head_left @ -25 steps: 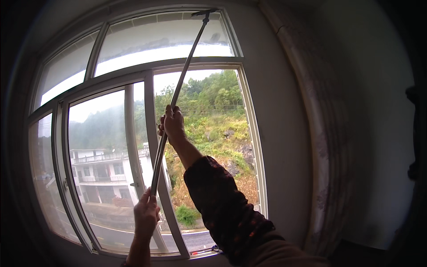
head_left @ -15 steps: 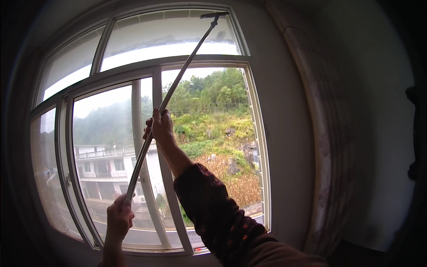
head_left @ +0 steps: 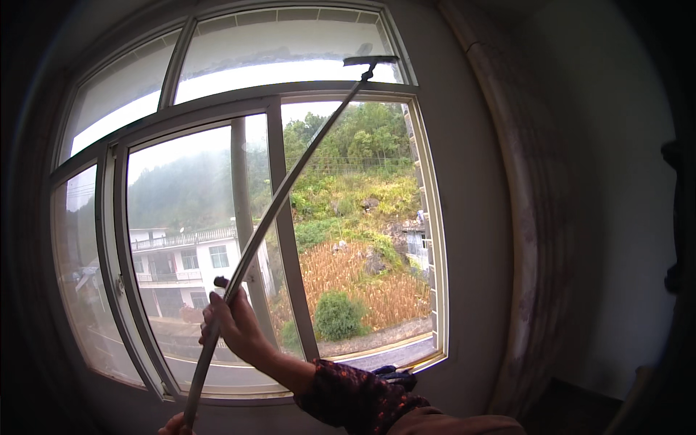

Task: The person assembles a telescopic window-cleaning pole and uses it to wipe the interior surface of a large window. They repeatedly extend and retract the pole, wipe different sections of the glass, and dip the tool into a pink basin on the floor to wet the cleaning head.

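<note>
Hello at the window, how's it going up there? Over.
Right hand gripping the pole; left hand at its lower visible end, mostly cut off. Wiper head in front of upper pane, contact unclear. Frame bar just below the head.

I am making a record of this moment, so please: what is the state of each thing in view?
Pole: slanted, top toward the right.
Squeegee head: at the pole's top, contact with glass unclear.
Right hand: closed around the pole.
Left hand: closed on the pole, partly out of picture.
Lower right window section: appears open.
Curtain: gathered aside.
</note>
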